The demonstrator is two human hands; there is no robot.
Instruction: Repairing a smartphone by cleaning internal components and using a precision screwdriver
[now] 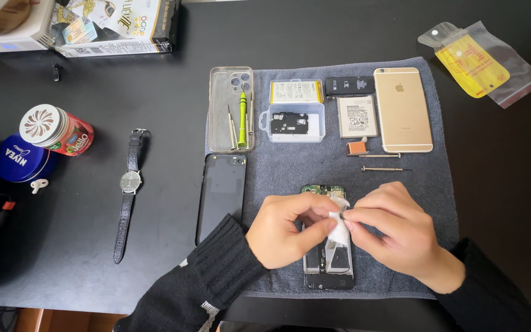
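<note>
My left hand (290, 227) and my right hand (394, 230) meet over an opened phone (329, 270) lying on a grey towel (419, 184). Both hands pinch a small white wipe (339, 226) between their fingertips, just above the phone's exposed board. The phone's green circuit top (322, 190) shows above the fingers, and its lower end shows below them. Black knitted sleeves cover both wrists.
On the towel lie a clear case with screwdrivers (232, 110), a black phone back (222, 190), a small plastic box (292, 122), batteries (356, 115), a gold phone (402, 109) and a thin screwdriver (383, 168). A wristwatch (129, 190), tins (56, 130) and a yellow bag (474, 61) sit on the black table.
</note>
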